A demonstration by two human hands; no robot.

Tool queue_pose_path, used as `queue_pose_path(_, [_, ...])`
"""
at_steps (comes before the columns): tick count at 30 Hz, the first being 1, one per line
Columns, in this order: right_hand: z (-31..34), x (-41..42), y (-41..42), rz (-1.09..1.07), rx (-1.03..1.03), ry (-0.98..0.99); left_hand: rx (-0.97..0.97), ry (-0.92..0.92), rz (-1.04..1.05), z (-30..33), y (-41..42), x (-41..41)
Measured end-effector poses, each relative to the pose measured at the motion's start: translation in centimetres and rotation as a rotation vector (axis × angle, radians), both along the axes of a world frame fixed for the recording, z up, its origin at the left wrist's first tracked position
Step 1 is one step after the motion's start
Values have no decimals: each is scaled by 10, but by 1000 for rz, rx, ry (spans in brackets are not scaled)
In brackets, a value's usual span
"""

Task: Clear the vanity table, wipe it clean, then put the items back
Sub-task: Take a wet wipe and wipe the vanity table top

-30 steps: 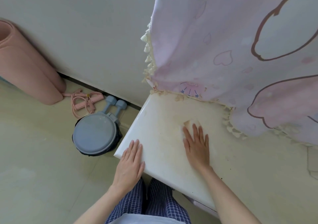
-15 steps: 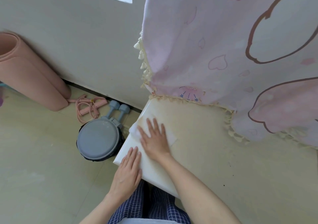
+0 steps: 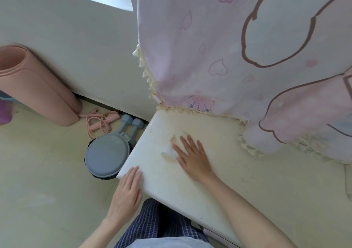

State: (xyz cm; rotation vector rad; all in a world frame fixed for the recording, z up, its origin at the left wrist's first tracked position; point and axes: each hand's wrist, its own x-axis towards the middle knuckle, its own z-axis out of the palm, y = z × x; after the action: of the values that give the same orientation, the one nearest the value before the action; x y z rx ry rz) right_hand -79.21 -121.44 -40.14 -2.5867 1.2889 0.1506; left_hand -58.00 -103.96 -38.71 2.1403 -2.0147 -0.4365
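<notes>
The white vanity table [image 3: 257,186] fills the lower right, its top stained yellowish. My right hand [image 3: 192,158] lies flat with straight fingers, pressing a white wipe [image 3: 170,148] onto the top near the left corner; most of the wipe is hidden under the palm and it is blurred. My left hand [image 3: 127,192] rests flat on the table's left front edge, fingers straight, holding nothing.
A pink cartoon-print cloth with tassels [image 3: 247,57] hangs over the table's back. On the floor left stand a grey lidded bin [image 3: 107,155], small dumbbells [image 3: 131,122], a pink skipping rope [image 3: 101,121] and a rolled pink mat [image 3: 32,87].
My right hand slid the wipe left to the table's corner edge, then back rightward onto the top. My left hand stayed on the front edge.
</notes>
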Motion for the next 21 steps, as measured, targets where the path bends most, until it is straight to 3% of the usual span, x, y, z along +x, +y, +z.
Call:
queue_pose_path(12, [4,55,114,-204,1,-48,-17,5,-396,-3,-46,27])
queue_pose_path(14, [11,54,113,-337,34,-130,-20,11,-490,-10,-42,46])
queue_pose_path(17, [23,68,131,-751,31,-259,-12,37,-609,-12,-42,69])
queue_pose_path(21, [30,121,139,-1055,181,-5,-77,79,-669,-6,-40,98])
